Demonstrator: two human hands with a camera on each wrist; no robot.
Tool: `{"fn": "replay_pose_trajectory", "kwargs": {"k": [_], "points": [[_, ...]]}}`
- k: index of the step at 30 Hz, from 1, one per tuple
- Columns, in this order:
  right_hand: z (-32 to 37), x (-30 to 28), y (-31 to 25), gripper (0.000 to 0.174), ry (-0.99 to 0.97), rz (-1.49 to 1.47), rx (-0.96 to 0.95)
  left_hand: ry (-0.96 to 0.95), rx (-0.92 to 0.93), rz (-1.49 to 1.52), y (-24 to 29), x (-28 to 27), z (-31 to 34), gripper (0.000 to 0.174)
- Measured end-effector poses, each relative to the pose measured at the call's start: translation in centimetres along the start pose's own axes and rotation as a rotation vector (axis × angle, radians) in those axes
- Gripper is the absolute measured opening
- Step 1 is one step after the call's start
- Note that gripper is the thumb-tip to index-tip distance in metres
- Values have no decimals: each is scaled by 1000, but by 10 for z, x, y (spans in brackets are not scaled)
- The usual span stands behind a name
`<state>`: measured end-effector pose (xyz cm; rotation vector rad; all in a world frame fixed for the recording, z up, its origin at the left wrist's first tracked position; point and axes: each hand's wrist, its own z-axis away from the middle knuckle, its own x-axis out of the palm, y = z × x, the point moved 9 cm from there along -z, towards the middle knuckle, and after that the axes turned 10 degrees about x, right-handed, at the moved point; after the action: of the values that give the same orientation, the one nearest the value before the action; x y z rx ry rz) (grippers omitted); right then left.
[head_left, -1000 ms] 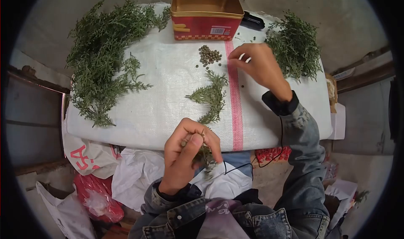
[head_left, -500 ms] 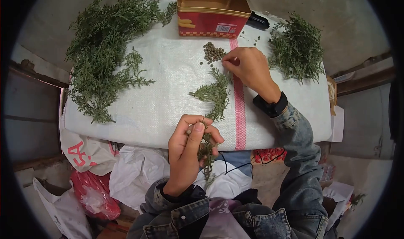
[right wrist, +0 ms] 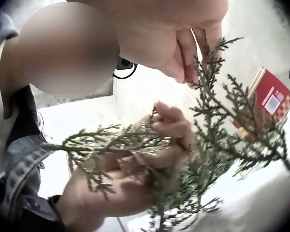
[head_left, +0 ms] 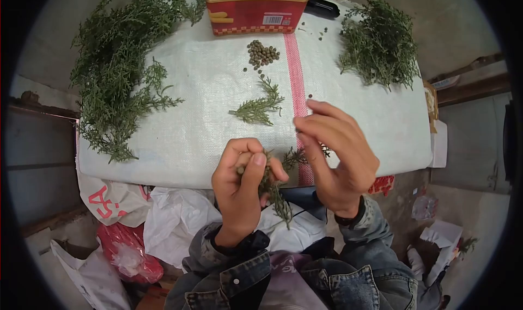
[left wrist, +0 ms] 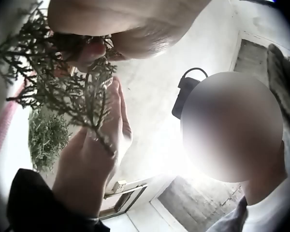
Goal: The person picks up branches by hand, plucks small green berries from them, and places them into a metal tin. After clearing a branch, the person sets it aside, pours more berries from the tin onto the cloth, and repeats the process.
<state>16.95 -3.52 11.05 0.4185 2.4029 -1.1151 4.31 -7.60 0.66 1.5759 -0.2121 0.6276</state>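
Note:
My left hand [head_left: 239, 184] has its fingers and thumb curled round a green conifer sprig [head_left: 280, 203], whose leafy ends stick out below and to the right. A small round seed [head_left: 240, 169] shows between those curled fingers. Just right of it, my right hand [head_left: 346, 160] is raised with loosely extended fingers and nothing visible in them; dark foliage shows behind its fingertips. In the left wrist view the sprig [left wrist: 72, 87] hangs across the right hand [left wrist: 92, 159]. Farther up the white sack surface [head_left: 207, 135] lie a loose sprig [head_left: 255, 111] and a small pile of brownish seeds [head_left: 262, 53].
A large heap of conifer branches [head_left: 117, 75] lies on the left, a smaller bunch [head_left: 378, 43] on the right. An open red tin [head_left: 253, 16] stands at the back beside a black object [head_left: 322, 6]. White bags [head_left: 177, 223] and a red bag [head_left: 128, 250] are below the front edge.
My right hand has drawn back from beside the seed pile to next to the left hand, its fingers spreading. The left hand keeps its hold on the sprig.

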Motion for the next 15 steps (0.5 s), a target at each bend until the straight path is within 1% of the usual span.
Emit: {"fn": "replay_pose_trajectory", "kwargs": {"k": [2,3,4,6,7,8,10,11,14,15], "points": [[3,7,6,20,-16,-105,79,33,12,11,-7,-3,-3,11],[7,10,6,20,-12,-104,83,51,13,20,-11,-4,-3,12],[13,12,10,21,-13,-149,140,50,6,20,-15,-3,-3,12],[19,16,18,22,-15,-240,246,52,149,33,-9,-1,-5,12],[19,18,21,22,-16,-240,252,55,219,38,-5,-2,-5,13],[13,18,20,22,14,-133,187,57,214,38,-6,-2,-6,13],[1,18,19,22,73,80,51,141,227,50,-4,-8,-10,12],[-2,17,22,22,74,80,64,178,225,50,-3,-11,-8,12],[-19,2,8,21,218,225,-107,196,253,62,16,-17,-7,12],[-18,-3,3,21,209,222,-103,226,262,70,25,-21,-2,13]]}}
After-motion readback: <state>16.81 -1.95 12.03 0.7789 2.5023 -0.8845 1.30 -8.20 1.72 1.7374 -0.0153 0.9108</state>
